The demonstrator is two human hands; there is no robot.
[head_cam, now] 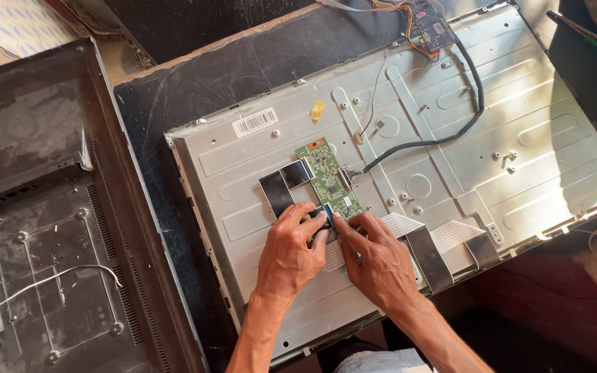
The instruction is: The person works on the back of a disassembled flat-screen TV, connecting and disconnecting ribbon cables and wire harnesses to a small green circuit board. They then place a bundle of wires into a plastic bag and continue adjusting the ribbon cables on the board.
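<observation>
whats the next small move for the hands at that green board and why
Probably ease the flat ribbon cable out of the green circuit board: both the left hand and right hand pinch at the board's near end, where the cable meets it.

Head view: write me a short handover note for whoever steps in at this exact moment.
Left hand: fingers pinch at the near end of the small green circuit board, on a dark flat cable end.
Right hand: fingertips press at the same spot from the other side.
The board lies on the metal back panel of a flat screen, face down on a dark table. A black cable runs to another board at the far edge.
Done: plastic rear cover is off, lying to the left.
Left: the green board is not yet lifted off the panel.
</observation>
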